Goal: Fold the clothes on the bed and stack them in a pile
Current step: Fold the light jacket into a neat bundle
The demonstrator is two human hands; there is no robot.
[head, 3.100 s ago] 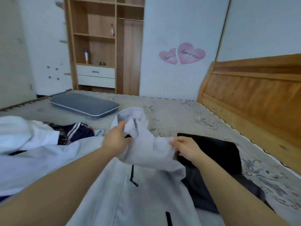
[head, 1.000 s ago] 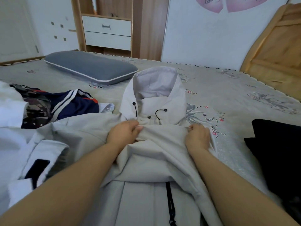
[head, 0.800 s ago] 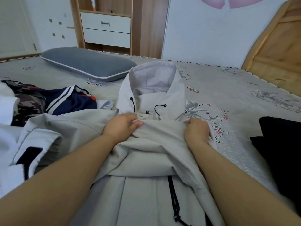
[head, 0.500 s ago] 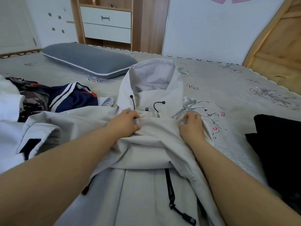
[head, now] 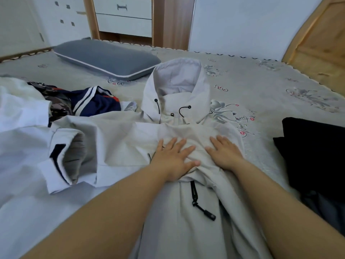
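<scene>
A pale grey hooded jacket (head: 119, 139) lies spread on the bed (head: 261, 86), its hood (head: 177, 79) pointing away from me and black drawcords at the collar. A fold of its fabric is bunched across the chest. My left hand (head: 173, 157) lies flat on that fold with fingers straight and spread. My right hand (head: 224, 150) presses flat beside it, also with straight fingers. A sleeve with a dark cuff tab (head: 65, 159) stretches out to the left.
A navy striped garment (head: 95, 101) and a camouflage one (head: 56, 100) lie at the left, behind white clothing (head: 22, 113). A black garment (head: 315, 150) sits at the right. A grey pillow (head: 106, 58) lies at the back, with a wooden headboard (head: 321, 43) to the right.
Both hands gripped the jacket's bunched fabric near the collar; now they have let go and lie flat on the fold, a little closer to me.
</scene>
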